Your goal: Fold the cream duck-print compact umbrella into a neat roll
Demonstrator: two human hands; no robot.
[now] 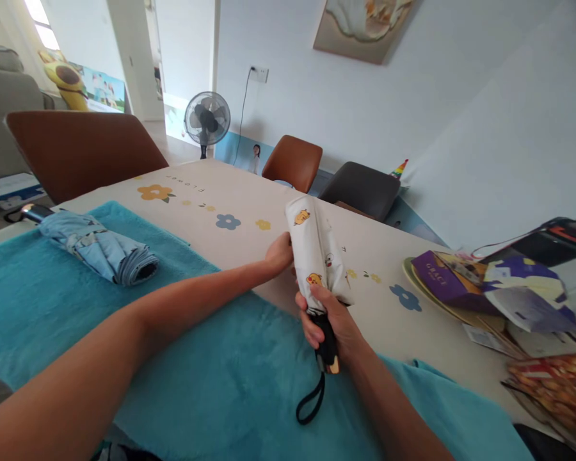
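I hold a folded white umbrella (313, 250) with small cartoon prints, tilted nearly upright above the table. My right hand (333, 320) grips its black handle at the bottom, where a black wrist strap (311, 400) hangs down. My left hand (279, 255) holds the left side of the white canopy near its middle. A second folded umbrella, light blue (100, 248), lies on the teal towel (211, 378) at the left, apart from both hands.
The table (249, 198) has a cream cloth with flower prints. At the right sit a purple box (436, 278), packets and a plate. Brown chairs (81, 150) stand around the table, and a floor fan (207, 120) stands behind it.
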